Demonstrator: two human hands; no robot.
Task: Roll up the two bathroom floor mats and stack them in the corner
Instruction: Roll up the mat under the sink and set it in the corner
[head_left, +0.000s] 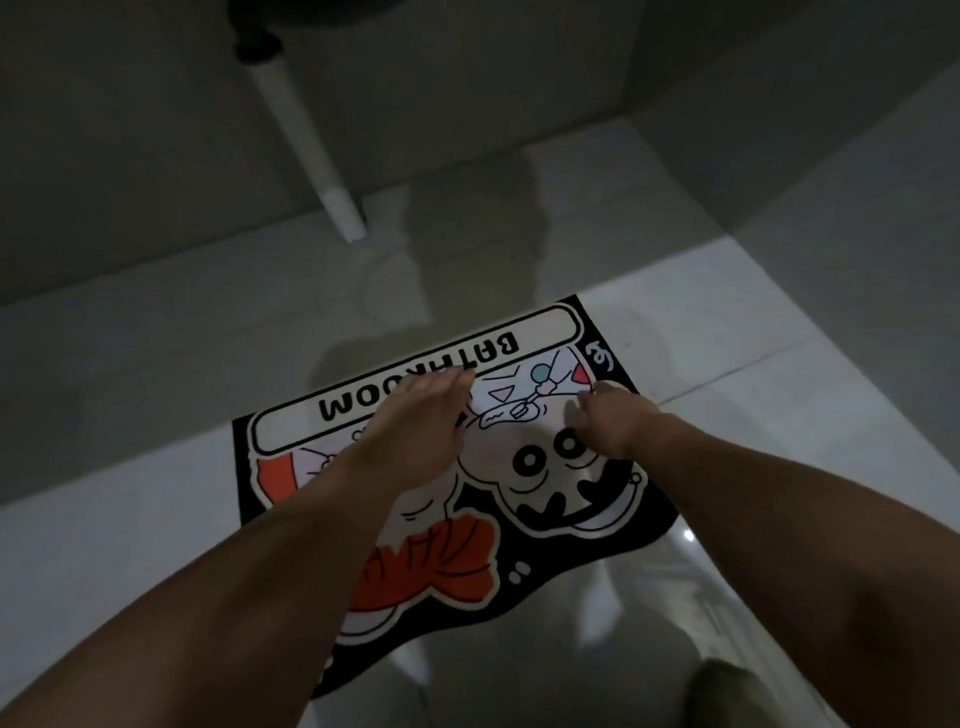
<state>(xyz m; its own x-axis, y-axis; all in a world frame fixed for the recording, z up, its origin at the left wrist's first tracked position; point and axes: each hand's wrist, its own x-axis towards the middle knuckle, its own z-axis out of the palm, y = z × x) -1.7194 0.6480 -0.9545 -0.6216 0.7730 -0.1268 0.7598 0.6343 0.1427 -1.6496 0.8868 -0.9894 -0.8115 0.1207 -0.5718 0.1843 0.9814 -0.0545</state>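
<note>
barely begun, by the look of it: the one mat (561, 493) in view lies fully flat on the floor (156, 519), printed side up, with no edge lifted or curled and no roll started. a second mat does not show, so whether it is rolled or stacked cannot be told. as a judgement, both the rolling and the stacking in the corner are left to do.

both hands are stretched out over the far half of the mat, set apart from each other and holding nothing. the left hand (415, 421) has its fingers straight and flat, their tips over the lettered band near the far edge. the right hand (608, 421) is near the far right part of the mat with fingers loosely bent downward; it is blurred, and whether it touches the pile cannot be told. the mat's near end runs back under the forearms toward the person, so the far edge is the one nearest the fingertips.
</note>
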